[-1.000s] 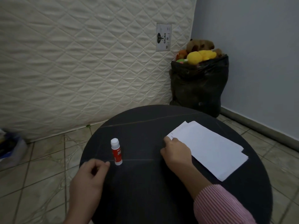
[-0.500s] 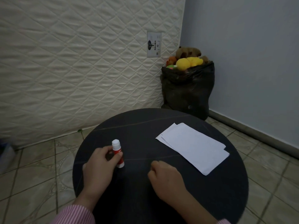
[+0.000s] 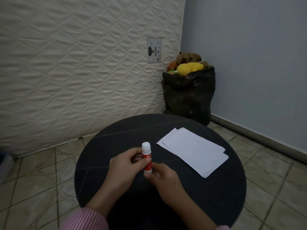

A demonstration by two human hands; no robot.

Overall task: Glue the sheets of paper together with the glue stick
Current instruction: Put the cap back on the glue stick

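The glue stick (image 3: 147,156) is upright, cap on, white cap up, over the middle of the round black table (image 3: 216,205), held between both hands. Left hand (image 3: 123,168) grips the red body w/ thumb and fingers curled round it. Right hand (image 3: 163,176) pinches the stick's bottom end w/ its fingertips, fingers curled. Can't tell if the base touches the tabletop.

The sheets of paper (image 3: 192,149) lie flat on the table's right half, stacked slightly offset, apart from both hands. Pink striped sleeves (image 3: 86,219) show at the bottom edge.

Bkgd: quilted mattress (image 3: 74,63) leaning upright, black bag (image 3: 189,98) w/ plush toys (image 3: 187,68) in the corner, tiled floor (image 3: 38,180).
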